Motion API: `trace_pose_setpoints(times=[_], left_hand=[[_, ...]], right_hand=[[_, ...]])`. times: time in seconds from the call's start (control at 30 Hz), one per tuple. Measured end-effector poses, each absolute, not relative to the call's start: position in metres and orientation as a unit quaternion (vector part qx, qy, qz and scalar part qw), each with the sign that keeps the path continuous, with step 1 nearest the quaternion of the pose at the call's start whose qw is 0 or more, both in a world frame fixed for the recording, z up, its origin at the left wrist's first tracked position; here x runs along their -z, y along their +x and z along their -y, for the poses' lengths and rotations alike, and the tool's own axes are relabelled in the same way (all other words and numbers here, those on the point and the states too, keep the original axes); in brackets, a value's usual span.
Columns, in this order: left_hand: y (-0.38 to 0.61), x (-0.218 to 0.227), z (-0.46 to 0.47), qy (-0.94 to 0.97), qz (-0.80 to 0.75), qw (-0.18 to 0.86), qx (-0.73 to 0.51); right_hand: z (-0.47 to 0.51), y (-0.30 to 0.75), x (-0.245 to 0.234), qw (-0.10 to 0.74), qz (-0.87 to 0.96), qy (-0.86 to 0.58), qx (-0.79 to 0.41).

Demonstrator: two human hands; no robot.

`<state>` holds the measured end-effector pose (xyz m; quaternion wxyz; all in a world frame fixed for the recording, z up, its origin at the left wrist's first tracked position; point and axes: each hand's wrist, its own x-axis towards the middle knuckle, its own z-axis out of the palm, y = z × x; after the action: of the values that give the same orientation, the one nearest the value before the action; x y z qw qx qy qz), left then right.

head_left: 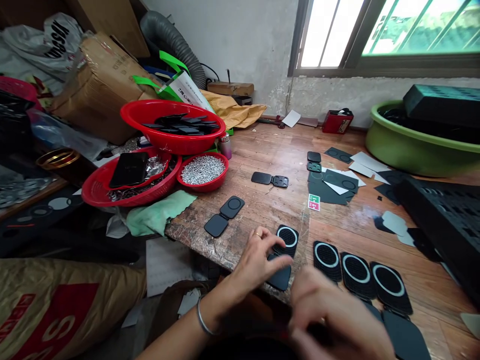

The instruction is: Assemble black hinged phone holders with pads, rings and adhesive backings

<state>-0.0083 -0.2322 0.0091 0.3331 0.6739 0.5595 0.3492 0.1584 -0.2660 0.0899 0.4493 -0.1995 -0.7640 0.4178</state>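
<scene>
Near the front edge of the table lies a black folding charger pad point(287, 237) with a white ring on its upper panel; a plain dark lower panel point(280, 275) joins it. My left hand point(257, 257) rests over the left side of this pad, thumb and index finger apart, other fingers bent. Just right of it my right hand point(330, 315) is curled and smeared by motion; whatever its fingers may hold is hidden. Beside that hand stand several similar ringed pads point(359, 274) in a row, their lower panels partly covered by it.
Left are a red basin point(125, 111) of dark plates, a red basket point(90, 192) and a bowl of small metal pieces point(203, 170). Further pads point(224, 216) lie mid-table. Dark sheets point(332, 195), a green tub point(423, 150) and a black tray point(442, 220) occupy the right.
</scene>
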Motion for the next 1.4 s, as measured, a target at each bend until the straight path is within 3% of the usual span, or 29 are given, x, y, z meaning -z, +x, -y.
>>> trace_pose_setpoints(times=[0.1, 0.2, 0.33, 0.5, 0.67, 1.4], left_hand=[[-0.002, -0.004, 0.248, 0.718, -0.568, 0.273, -0.297], [-0.011, -0.006, 0.252, 0.676, -0.618, 0.285, -0.282], [-0.041, -0.015, 0.24, 0.562, -0.652, 0.395, -0.322], [-0.057, -0.025, 0.238, 0.418, -0.559, 0.618, -0.361], [-0.047, -0.03, 0.247, 0.292, -0.506, 0.713, -0.387], [-0.039, -0.034, 0.247, 0.248, -0.512, 0.715, -0.407]], right_hand=[[0.241, 0.181, -0.074, 0.429, 0.629, -0.419, -0.496], [0.218, 0.199, -0.052, 0.414, 0.5, -0.505, -0.568], [0.204, 0.206, -0.031, 0.383, 0.434, -0.51, -0.636], [0.202, 0.198, -0.022, 0.346, 0.385, -0.497, -0.696], [0.206, 0.187, -0.023, 0.324, 0.326, -0.451, -0.765], [0.214, 0.18, -0.018, 0.337, 0.347, -0.462, -0.743]])
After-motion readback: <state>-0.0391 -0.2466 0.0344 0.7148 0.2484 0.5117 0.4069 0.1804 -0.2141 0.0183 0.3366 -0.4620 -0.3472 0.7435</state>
